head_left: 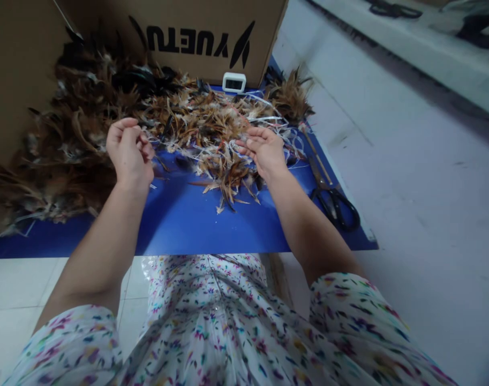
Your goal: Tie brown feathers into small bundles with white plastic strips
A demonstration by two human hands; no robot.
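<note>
My left hand [130,153] is raised over the left part of the feather heap, its fingers curled in; whatever they may hold is hidden. Close beside it lie brown and black feathers [87,128] in a thick pile. To the right, my right hand [268,153] has its thumb and fingertips brought together at the pale ends of some loose brown feathers [232,174]. More brown feathers [204,118] cover the blue tabletop [212,230] between and behind both hands.
Cardboard boxes [204,19] stand behind and left of the pile. A small white digital clock [233,82] sits before the box. White strips [268,104] and another feather bunch [292,96] lie at right. Black-handled scissors [336,209] and a thin stick [318,158] lie near the right edge.
</note>
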